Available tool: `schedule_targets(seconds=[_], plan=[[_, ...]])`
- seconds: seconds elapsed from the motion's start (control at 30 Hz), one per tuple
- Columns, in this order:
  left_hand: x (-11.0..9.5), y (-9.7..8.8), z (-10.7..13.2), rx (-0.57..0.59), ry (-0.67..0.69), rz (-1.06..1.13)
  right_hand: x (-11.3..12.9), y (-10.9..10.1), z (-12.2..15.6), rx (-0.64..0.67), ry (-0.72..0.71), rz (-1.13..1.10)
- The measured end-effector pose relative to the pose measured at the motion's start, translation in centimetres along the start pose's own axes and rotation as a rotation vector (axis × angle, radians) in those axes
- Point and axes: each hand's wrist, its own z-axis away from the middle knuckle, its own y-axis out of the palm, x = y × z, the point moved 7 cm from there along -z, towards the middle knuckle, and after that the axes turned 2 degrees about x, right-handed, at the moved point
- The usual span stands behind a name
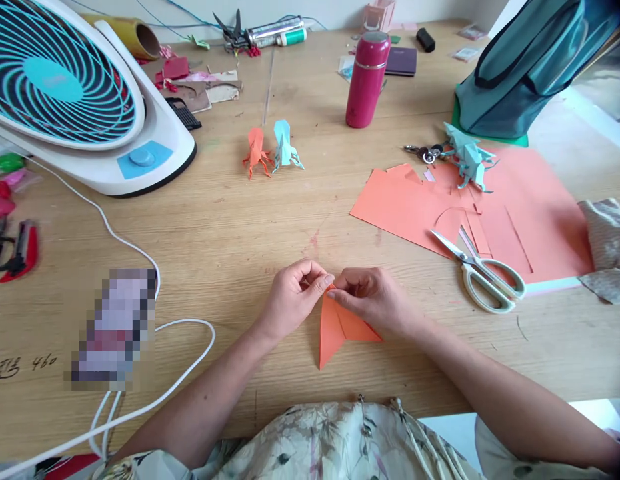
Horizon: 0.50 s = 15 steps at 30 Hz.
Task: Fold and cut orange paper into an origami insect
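A folded piece of orange paper with pointed lower corners hangs from my fingers over the table near my body. My left hand pinches its top tip between thumb and forefinger. Right beside it, my right hand pinches the same tip from the other side, its fingers curled and partly covering the paper's right side. The two thumbs almost meet at the tip. Farther back stand an orange paper figure and a light blue paper figure, both with thin legs, close together.
White-handled scissors lie to the right, beside orange paper sheets with a blue folded figure on them. A pink bottle and a teal bag stand behind. Left are a fan, a blurred phone and a white cable.
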Motion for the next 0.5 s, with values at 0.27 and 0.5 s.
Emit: schedule_targets(seconds=[0.27,0.5], plan=[[0.6,-3.1,-0.6,-0.202,-0.062,0.078,-0.4,0.5,-0.1,0.122,0.091,0.145],[1.3,-4.0,-0.7,-0.295,-0.126,0.214,-0.5,0.3,0.1,0.194,0.168,0.110]])
